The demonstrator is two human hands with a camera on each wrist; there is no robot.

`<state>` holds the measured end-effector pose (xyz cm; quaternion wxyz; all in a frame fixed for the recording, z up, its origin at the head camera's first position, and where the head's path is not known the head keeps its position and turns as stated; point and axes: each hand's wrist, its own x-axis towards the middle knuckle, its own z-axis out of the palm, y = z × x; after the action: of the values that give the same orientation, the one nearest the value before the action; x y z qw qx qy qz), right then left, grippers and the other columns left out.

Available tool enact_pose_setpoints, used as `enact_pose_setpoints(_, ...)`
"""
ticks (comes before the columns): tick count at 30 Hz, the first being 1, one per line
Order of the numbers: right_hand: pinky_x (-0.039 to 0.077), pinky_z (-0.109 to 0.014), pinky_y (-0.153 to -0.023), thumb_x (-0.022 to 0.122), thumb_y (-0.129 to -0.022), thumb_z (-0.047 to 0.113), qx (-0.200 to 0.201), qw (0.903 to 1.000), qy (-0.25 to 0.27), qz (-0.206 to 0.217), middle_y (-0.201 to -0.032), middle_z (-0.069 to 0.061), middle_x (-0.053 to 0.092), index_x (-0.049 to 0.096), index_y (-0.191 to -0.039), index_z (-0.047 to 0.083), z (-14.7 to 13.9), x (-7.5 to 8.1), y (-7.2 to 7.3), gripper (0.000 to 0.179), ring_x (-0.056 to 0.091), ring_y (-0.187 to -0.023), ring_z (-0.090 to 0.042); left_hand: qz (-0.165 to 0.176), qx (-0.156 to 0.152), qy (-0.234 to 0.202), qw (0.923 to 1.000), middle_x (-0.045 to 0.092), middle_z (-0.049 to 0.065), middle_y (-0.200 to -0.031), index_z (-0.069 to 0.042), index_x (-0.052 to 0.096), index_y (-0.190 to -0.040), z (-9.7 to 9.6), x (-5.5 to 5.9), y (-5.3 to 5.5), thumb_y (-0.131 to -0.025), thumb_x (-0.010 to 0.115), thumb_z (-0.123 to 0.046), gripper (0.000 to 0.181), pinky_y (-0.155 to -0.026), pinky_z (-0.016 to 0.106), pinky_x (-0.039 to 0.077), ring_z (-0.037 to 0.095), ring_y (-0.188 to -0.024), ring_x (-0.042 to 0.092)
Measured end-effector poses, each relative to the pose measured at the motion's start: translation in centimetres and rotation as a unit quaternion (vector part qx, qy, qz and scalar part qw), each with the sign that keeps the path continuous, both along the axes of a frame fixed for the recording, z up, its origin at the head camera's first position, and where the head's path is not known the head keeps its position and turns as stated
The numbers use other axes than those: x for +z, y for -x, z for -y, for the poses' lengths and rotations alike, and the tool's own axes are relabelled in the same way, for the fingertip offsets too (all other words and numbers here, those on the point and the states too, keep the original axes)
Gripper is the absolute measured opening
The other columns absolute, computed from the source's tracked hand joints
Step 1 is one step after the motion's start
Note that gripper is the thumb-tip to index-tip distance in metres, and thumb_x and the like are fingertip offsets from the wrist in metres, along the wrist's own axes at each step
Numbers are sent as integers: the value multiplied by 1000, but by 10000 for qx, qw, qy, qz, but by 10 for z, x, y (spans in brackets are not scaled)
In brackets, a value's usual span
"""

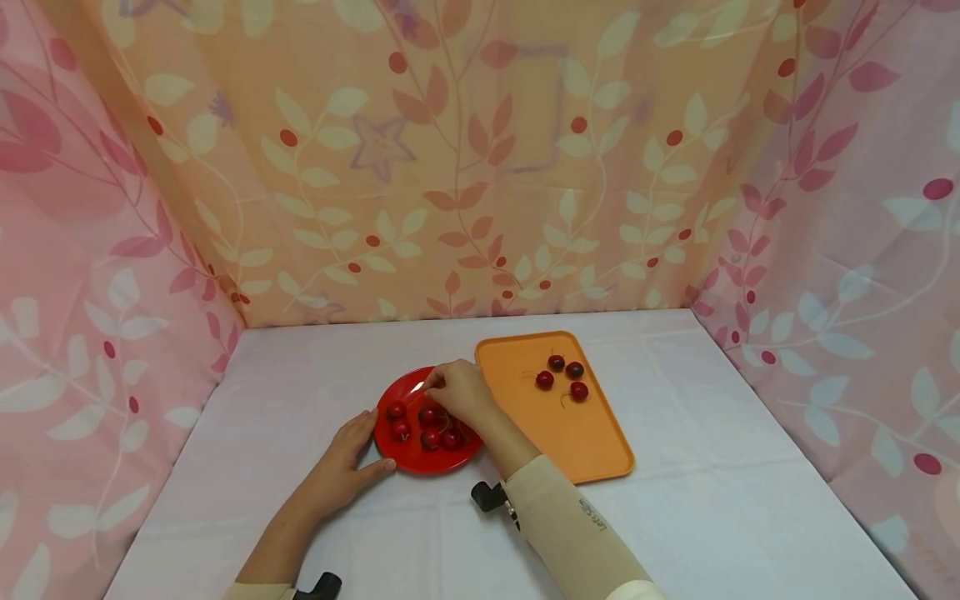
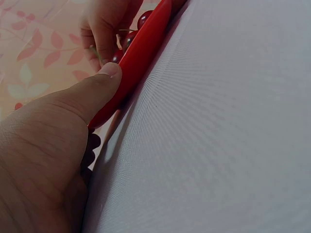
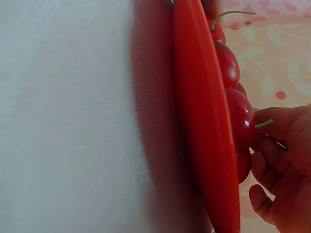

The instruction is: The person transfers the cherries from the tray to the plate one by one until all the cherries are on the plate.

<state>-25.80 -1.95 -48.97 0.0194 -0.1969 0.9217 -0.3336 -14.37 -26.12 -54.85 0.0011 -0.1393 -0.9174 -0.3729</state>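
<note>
Several dark red cherries [image 1: 431, 439] with stems lie on a round red plate [image 1: 412, 460]. At the plate's left side is my left hand [image 1: 347, 467], its fingers extended along the rim; in the left wrist view the thumb [image 2: 111, 69] touches the edge. My right hand [image 1: 463, 393] reaches over the plate's far right part with bent fingers. In the right wrist view its fingertips are close behind a cherry [image 3: 240, 114] with a green stem [image 3: 264, 124]. Whether they pinch anything is hidden. Right of the plate, several more cherries [image 1: 544, 380] lie on an orange tray [image 1: 592, 450].
A white cloth [image 1: 720, 467] covers the table under the plate and tray. Patterned curtains [image 1: 465, 167] rise at the back and both sides. The right forearm crosses in front of the tray's near left corner, with a black wrist device [image 1: 488, 497] by its sleeve.
</note>
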Motion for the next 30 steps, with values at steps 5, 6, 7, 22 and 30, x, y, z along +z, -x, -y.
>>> enact_pose_setpoints(5,53,-29,-85,77,-93,24,-58,10000,27,-65,-83,17,71,81,-92,26,-4,2,-1,5,61,-94,-9,9,12,-17,10000,30,14,-166,-12,27,-163,0,-1,1,-90,74,-54,97,-119,66,27,37,-154,23)
enact_pose_setpoints(6,54,-29,-84,77,-93,24,-64,10000,46,-58,-83,17,71,81,-93,26,-4,2,-1,4,61,-94,-10,26,6,-10,10000,30,14,-166,-12,26,-163,0,-1,1,-90,73,-54,97,-119,66,27,38,-154,23)
enact_pose_setpoints(7,53,-29,-84,77,-93,25,-78,9999,39,-75,-84,17,70,81,-93,26,-5,3,-2,4,60,-95,-10,34,3,6,10000,30,15,-166,-12,26,-163,0,-1,1,-90,73,-54,97,-119,66,27,38,-154,23)
enact_pose_setpoints(22,45,-37,-92,77,-93,28,0,9984,-89,-567,-89,17,74,80,-96,28,-8,14,-8,4,55,-97,-12,236,73,-10,9997,29,11,-167,-16,26,-164,-1,1,0,-88,75,-55,98,-119,65,28,35,-155,22)
enact_pose_setpoints(30,45,-38,-92,77,-93,29,157,9968,-182,-756,-97,14,75,79,-101,28,-14,27,-17,8,55,-96,-12,192,43,-24,9998,29,12,-167,-14,26,-164,0,1,0,-88,74,-56,99,-119,64,28,36,-154,22)
